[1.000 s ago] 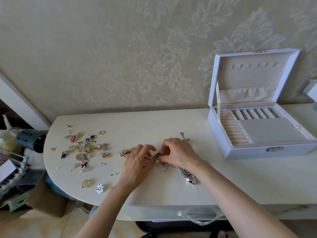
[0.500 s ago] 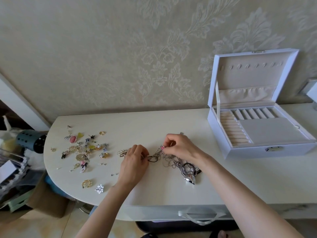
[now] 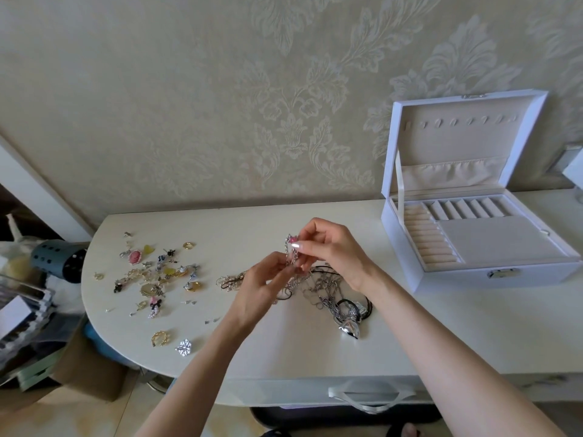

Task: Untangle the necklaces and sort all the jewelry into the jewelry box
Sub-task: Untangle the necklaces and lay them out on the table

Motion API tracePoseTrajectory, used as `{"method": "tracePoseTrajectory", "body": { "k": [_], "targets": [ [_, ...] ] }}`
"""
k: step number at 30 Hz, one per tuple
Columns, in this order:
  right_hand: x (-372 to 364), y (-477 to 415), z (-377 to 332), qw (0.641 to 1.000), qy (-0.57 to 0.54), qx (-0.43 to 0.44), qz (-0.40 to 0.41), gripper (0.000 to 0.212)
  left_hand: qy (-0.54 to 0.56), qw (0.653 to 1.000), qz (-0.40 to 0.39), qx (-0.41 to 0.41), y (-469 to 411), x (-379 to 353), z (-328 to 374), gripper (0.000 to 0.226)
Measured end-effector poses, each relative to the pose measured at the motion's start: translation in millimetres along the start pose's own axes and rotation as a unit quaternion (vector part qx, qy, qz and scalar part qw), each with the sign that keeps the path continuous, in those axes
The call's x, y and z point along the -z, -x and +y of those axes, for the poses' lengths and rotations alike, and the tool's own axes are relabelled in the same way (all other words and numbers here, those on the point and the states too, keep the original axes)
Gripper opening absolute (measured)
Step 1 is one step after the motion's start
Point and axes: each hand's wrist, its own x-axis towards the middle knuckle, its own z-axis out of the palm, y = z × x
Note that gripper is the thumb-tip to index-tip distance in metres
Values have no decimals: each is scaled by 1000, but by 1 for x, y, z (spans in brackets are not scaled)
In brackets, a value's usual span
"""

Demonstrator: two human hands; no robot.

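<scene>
Jewelry box (image 3: 457, 277), white, stands with its lid raised at the right end of the table (image 3: 284, 351). Its beige tray has ring rolls on the left, narrow slots along the back and one flat padded section.

Right hand (image 3: 337, 250) is lifted above the tabletop and pinches a silver chain (image 3: 291, 255) between thumb and forefinger, next to a pink charm (image 3: 293, 238).

Left hand (image 3: 262, 288), lower and just beside the right, has curled fingers that pinch the same chain farther down.

Tangle (image 3: 328, 288) of silver necklaces and black cords lies on the table under and to the right of the hands, well apart from the box. The held chain runs down into it.

Loose pieces (image 3: 157, 274) are scattered over the left end of the table.

Heart pendant (image 3: 348, 329), silver, lies at the near edge of the tangle.

Pink brooch (image 3: 135, 257), snowflake (image 3: 184, 346) and gold ring (image 3: 188, 245) lie among the loose pieces.
</scene>
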Motion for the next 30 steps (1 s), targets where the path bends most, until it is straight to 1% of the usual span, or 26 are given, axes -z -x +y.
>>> {"method": "tracePoseTrajectory", "body": {
  "k": [3, 5, 9, 11, 13, 16, 21, 26, 28, 30],
  "targets": [
    [1, -1, -5, 999, -36, 6, 35, 7, 45, 999, -16, 14, 2, 3, 0, 30],
    [2, -2, -3, 996, -56, -8, 72, 8, 85, 996, -13, 17, 3, 4, 1, 34],
    [7, -4, 4, 980, -155, -44, 120, 8, 117, 993, -13, 18, 3, 5, 5, 33],
    [9, -6, 7, 966, -216, -47, 135, 8, 124, 992, -12, 16, 2, 5, 6, 31],
    [11, -8, 10, 958, -241, -39, 148, 9, 135, 991, -8, 15, 1, 5, 6, 29],
    [13, -9, 15, 953, -240, -38, 182, 11, 153, 988, 0, 7, -1, 5, 8, 27],
    [17, -10, 21, 946, -208, -56, 241, 14, 178, 983, 31, -20, -11, 6, 20, 24],
    [23, -14, 26, 937, -224, -59, 261, 14, 189, 980, 37, -50, -25, 9, 38, 20],
    [25, -19, 26, 938, -211, -68, 266, 13, 167, 983, 58, -43, -36, 10, 40, 19],
    [29, -25, 24, 942, -186, -74, 270, 12, 133, 986, 99, -12, -53, 13, 34, 21]
  ]
}}
